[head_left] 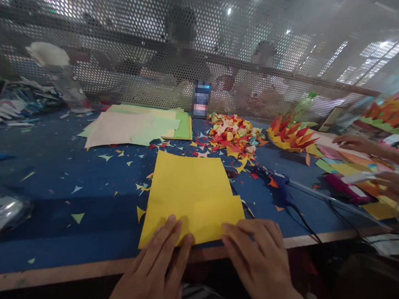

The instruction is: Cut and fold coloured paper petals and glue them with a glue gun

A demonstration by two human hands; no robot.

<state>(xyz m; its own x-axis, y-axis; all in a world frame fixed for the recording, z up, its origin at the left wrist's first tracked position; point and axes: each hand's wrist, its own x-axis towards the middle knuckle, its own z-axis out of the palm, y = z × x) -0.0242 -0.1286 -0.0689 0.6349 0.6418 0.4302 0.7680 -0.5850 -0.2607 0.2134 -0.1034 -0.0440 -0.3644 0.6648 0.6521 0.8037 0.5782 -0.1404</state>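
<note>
A large yellow sheet of paper [188, 181] lies on the blue table in front of me, with its lower part folded up into a flap that slants at the right corner. My left hand [159, 261] rests on the paper's near left edge, fingers stretched out and slightly apart. At the near right edge, my right hand [258, 251] pinches the yellow paper between thumb and fingers. A pen-like tool [249, 210] pokes out beside the paper's right side, mostly hidden.
A stack of pale paper sheets [125, 127] lies at the back left; a heap of cut paper pieces [233, 131] sits right of a phone [201, 99]. A blue glue gun [281, 186] with a cord lies right. At far right, another person's hands [395, 183] work near a magenta glue gun [348, 188].
</note>
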